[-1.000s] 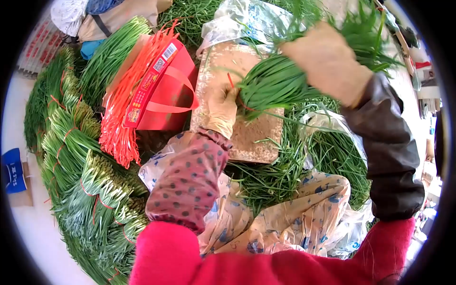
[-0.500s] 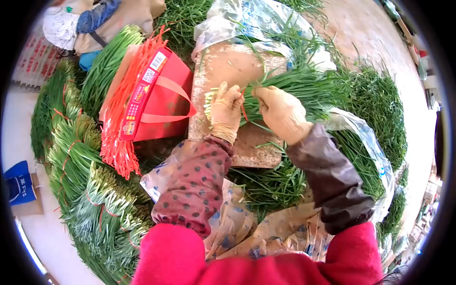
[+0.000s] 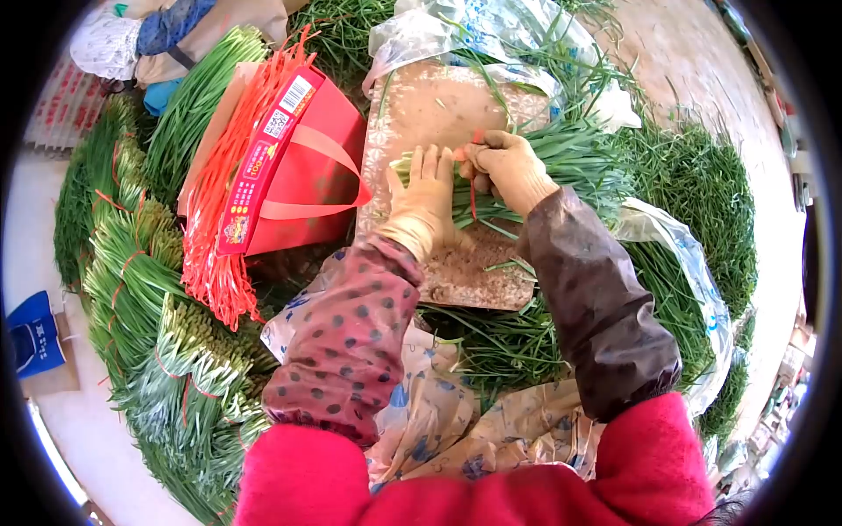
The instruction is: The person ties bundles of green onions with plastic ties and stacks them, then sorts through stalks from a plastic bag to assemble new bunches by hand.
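A bundle of chives (image 3: 583,167) lies across a worn board (image 3: 421,114), its pale cut ends toward the left. My left hand (image 3: 424,202), in a cream glove, rests flat over those pale ends with fingers stretched out. Also gloved, my right hand (image 3: 511,171) is closed in a pinch on a red tie (image 3: 474,203) that goes round the bundle. The pinched end of the tie sticks up beside the right fingertips. The underside of the bundle is hidden.
Left of the board stands a red bag (image 3: 316,167) with a bunch of red ties (image 3: 224,210) along it. Tied chive bundles (image 3: 149,289) are stacked at the left. Loose greens (image 3: 702,202) lie at the right, beside plastic sheeting (image 3: 680,237). Another person's sleeve (image 3: 175,26) shows top left.
My left hand has gone from curled fingers to lying flat on the bundle. The right hand has moved slightly left and up with the tie, close to the left fingertips.
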Tool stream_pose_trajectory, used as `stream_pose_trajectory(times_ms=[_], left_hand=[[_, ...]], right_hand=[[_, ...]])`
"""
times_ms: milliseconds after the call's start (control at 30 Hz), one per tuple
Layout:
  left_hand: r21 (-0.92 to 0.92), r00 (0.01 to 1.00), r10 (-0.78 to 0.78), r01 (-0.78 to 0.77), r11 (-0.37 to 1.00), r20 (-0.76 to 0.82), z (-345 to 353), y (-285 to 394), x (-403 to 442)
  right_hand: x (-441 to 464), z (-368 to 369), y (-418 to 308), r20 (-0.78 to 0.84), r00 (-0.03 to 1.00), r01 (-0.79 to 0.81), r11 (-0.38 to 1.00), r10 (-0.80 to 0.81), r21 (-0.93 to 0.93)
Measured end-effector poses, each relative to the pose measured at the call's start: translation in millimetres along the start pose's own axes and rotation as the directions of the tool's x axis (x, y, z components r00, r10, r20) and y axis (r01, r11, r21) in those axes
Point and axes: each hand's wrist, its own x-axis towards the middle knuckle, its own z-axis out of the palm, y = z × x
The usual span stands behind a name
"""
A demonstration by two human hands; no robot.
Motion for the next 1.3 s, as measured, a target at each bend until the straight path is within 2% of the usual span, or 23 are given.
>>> stream_pose_trajectory(times_ms=[67,133,200,233,267,300,333,400,467,567,633,667,767,833,900,933,1000,1033,1133,1167,1200,1267,1300], left_hand=[[0.34,0.984,-0.026,-0.035,0.94,0.174,12,4,-3],[0.381,0.996,-0.006,-0.027,0.924,0.086,26,2,-3],[0.299,0.995,0.031,-0.057,0.953,0.093,27,-7,-1],[0.05,0.993,0.085,-0.09,0.995,0.082,36,-21,16],[0.081,0.997,0.082,-0.08,0.994,-0.017,35,-17,21],[0.11,0.99,0.077,-0.064,0.992,-0.116,33,-13,27],[0.259,0.999,-0.019,0.01,0.966,0.034,2,1,14],[0.422,0.942,0.11,0.036,0.906,-0.317,84,-4,23],[0.392,0.986,-0.029,0.091,0.916,-0.162,73,4,26],[0.246,0.966,-0.046,0.111,0.963,-0.254,68,13,15],[0.402,0.861,0.26,-0.072,0.913,-0.438,78,17,1],[0.4,0.862,0.252,-0.064,0.914,-0.439,82,17,-1],[0.219,0.923,-0.009,0.101,0.971,-0.384,118,12,20],[0.26,0.951,-0.002,0.087,0.962,-0.308,122,17,6],[0.389,0.95,0.106,0.018,0.921,-0.294,106,17,-5],[0.405,0.961,0.102,0.01,0.914,-0.255,101,19,-6],[0.344,0.991,0.025,0.022,0.939,-0.132,73,22,-5],[0.348,0.988,0.036,0.02,0.937,-0.153,58,18,-3],[-0.056,0.902,0.299,-0.296,0.953,0.311,-38,-26,-26],[-0.038,0.941,0.114,-0.107,0.994,0.318,-81,-33,-42],[-0.013,0.994,0.041,-0.04,0.999,0.096,-116,-57,-72],[0.023,0.922,-0.033,0.045,0.999,-0.386,-157,-144,-122],[-0.109,0.879,-0.229,0.202,0.973,-0.419,-182,-170,-150]], right_hand=[[13,5,8,0.001,0.996,0.085,0.995,-0.085,0.058],[11,11,1,0.018,0.995,0.099,0.993,-0.1,0.058],[-11,31,-14,0.026,0.924,0.346,0.81,-0.38,-0.474],[-33,38,-7,0.019,0.901,0.419,0.861,-0.433,-0.289],[-44,41,12,0.032,0.902,0.432,0.901,-0.431,-0.046],[-46,30,52,0.033,0.913,0.398,0.87,-0.406,-0.291],[-44,20,111,-0.042,0.935,0.345,0.933,-0.351,-0.105],[-59,2,117,-0.082,0.976,0.18,0.958,-0.202,-0.223],[-56,6,88,-0.024,0.94,0.336,0.937,-0.34,-0.096],[-49,12,37,-0.02,0.907,0.417,0.902,-0.421,-0.112],[-41,13,29,-0.088,0.902,0.425,0.905,-0.422,0.018],[-40,11,34,-0.08,0.904,0.423,0.906,-0.421,0.017],[-44,13,71,-0.046,0.946,0.324,0.94,-0.321,0.104],[-76,20,102,-0.077,0.993,0.104,0.98,-0.092,0.167],[-74,16,175,-0.17,0.965,0.24,0.939,-0.202,0.247],[-62,10,195,-0.144,0.967,0.229,0.963,-0.208,0.144],[-72,19,157,-0.093,0.94,0.269,0.881,-0.328,-0.39],[-79,24,141,-0.095,0.944,0.256,0.884,-0.315,-0.39],[-116,17,120,0.048,0.978,0.207,0.932,-0.202,-0.299],[-124,14,136,-0.016,0.956,0.281,0.928,-0.294,-0.246],[-133,11,150,-0.054,0.917,0.371,0.894,-0.396,-0.25],[-155,-4,172,-0.102,0.964,0.231,0.966,-0.244,-0.119],[-165,-9,183,-0.122,0.98,0.145,0.986,-0.155,-0.088]])
